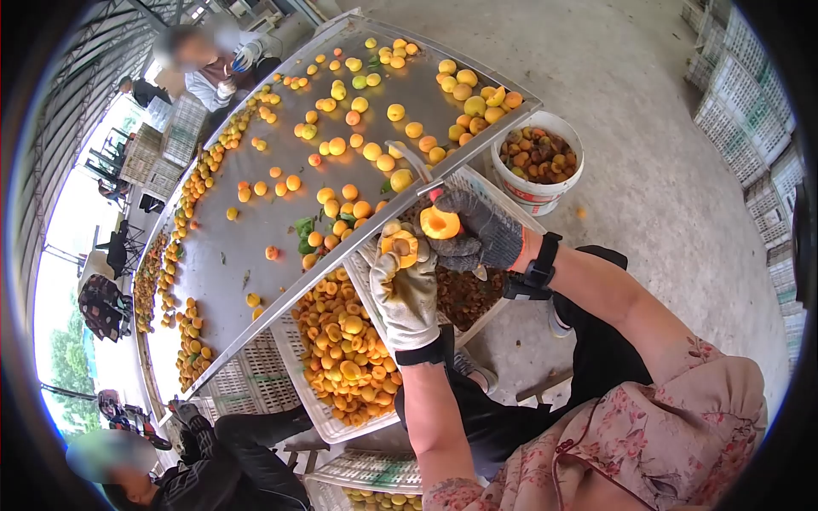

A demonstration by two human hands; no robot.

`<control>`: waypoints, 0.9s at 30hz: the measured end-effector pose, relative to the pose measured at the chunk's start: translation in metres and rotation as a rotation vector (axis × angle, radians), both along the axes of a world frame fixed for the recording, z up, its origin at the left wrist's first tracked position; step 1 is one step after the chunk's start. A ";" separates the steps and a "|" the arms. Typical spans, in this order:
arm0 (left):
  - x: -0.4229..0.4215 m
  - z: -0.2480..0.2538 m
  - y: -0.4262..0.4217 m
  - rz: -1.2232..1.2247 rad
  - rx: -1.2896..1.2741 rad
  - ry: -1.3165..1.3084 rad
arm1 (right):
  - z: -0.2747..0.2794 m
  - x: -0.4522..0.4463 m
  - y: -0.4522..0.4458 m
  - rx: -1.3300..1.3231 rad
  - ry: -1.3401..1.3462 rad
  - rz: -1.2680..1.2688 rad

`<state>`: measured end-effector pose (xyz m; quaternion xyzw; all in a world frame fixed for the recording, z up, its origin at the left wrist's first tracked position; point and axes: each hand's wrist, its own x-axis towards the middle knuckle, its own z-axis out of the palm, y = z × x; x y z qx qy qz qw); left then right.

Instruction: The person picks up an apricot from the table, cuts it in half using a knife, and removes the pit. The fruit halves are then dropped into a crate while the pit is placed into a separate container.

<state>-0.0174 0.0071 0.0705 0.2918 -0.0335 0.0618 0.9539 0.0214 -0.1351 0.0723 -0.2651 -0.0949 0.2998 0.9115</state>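
Observation:
My left hand, in a cream work glove, is closed around an apricot half, cut face up. Close beside it, my right hand, in a dark grey glove, grips a small knife whose curved, pale blade points up over the table edge; a bit of red shows at its handle. Another apricot half, its hollow showing, sits at the right fingers. Below my left wrist, a white crate is heaped with apricot halves. Dark pits or scraps lie in a crate beneath my hands.
Whole apricots are scattered over the metal table, whose raised rim borders my hands. A white bucket of discoloured fruit stands at the right. Two people sit around the table. Stacked crates line the right side.

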 end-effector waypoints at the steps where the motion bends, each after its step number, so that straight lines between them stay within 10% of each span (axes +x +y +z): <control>1: 0.002 -0.002 0.002 0.001 -0.001 -0.004 | 0.001 0.002 0.000 0.092 -0.089 0.049; 13: 0.002 -0.021 -0.021 -0.199 0.228 0.229 | 0.019 0.010 0.015 -0.029 -0.077 -0.533; 16: 0.003 -0.018 -0.025 -0.148 0.232 0.281 | 0.012 0.014 0.024 -0.650 -0.520 -0.978; 27: 0.003 -0.020 -0.035 -0.006 0.347 0.334 | 0.003 0.021 0.024 0.150 0.075 -0.396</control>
